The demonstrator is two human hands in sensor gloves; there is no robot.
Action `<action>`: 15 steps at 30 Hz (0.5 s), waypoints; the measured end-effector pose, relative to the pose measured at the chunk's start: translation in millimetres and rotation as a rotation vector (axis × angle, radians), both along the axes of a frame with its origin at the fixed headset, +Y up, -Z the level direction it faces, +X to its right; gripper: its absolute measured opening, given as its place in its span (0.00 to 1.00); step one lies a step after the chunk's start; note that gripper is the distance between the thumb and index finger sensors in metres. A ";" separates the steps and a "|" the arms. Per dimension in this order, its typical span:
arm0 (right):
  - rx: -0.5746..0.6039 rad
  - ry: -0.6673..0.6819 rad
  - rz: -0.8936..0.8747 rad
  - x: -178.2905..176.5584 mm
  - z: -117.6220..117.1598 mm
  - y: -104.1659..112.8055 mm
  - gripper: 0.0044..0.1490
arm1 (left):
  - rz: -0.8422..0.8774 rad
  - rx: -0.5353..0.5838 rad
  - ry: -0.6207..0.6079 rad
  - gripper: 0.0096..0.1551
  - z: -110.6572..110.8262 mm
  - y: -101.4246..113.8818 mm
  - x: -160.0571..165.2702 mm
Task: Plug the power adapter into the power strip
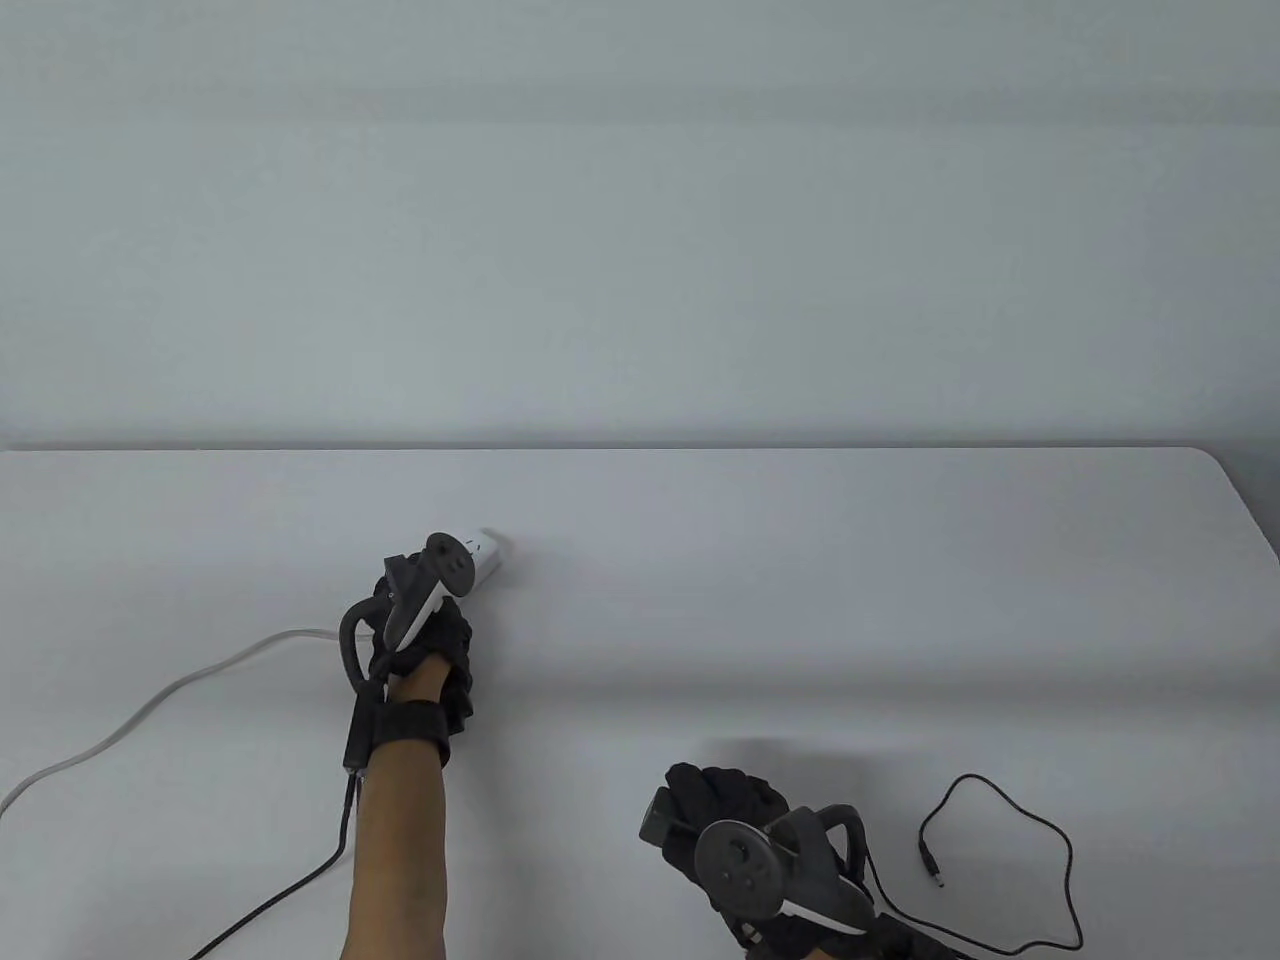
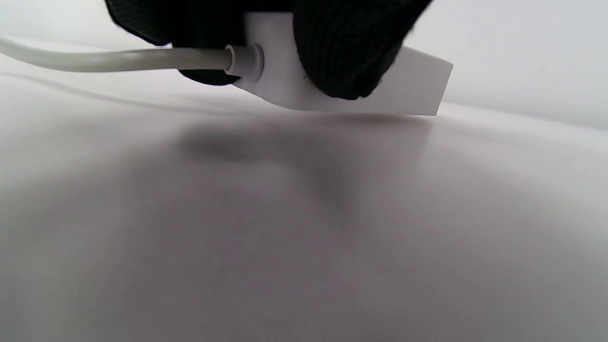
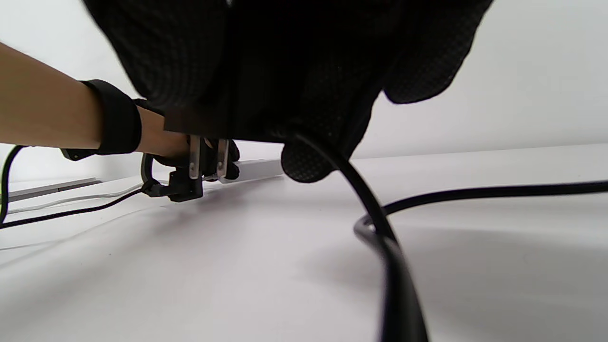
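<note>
Steadying white power strip [image 2: 380, 90] under left hand [image 1: 420, 640] mid-table, gripping black power adapter [image 3: 209, 118] in closed right hand [image 1: 750, 850] near front edge – prongs [image 3: 194, 159] bared – next probably needing carrying over, lining prongs with a socket.

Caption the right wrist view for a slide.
Right hand holds the power adapter, prongs bare, short of the power strip.

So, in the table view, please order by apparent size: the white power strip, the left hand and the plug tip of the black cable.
1. left hand
2. white power strip, mostly hidden behind that hand
3. plug tip of the black cable
</note>
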State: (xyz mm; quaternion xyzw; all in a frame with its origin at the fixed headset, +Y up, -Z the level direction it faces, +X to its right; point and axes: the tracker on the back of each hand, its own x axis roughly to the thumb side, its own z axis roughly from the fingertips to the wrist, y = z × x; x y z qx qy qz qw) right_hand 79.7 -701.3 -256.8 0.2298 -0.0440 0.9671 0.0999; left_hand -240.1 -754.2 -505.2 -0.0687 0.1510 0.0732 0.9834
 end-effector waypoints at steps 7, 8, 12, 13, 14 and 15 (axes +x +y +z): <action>0.011 -0.010 -0.005 1.9 -1.4 1.4 0.43 | 0.117 0.048 -0.106 0.46 27.8 26.4 9.3; 0.015 -0.010 -0.008 2.2 -1.4 2.1 0.43 | 0.127 0.051 -0.128 0.46 34.0 30.1 11.9; 0.023 -0.011 -0.015 3.2 -1.3 3.4 0.43 | 0.165 0.053 -0.206 0.46 56.5 41.3 23.1; 0.022 -0.010 -0.014 3.2 -1.7 3.7 0.43 | 0.181 0.050 -0.230 0.46 63.6 43.8 26.8; 0.025 -0.012 -0.017 3.8 -2.0 4.1 0.43 | 0.189 0.049 -0.255 0.46 71.9 46.8 31.0; 0.026 -0.013 -0.017 4.0 -2.2 4.3 0.43 | 0.191 0.049 -0.265 0.46 76.9 48.6 33.4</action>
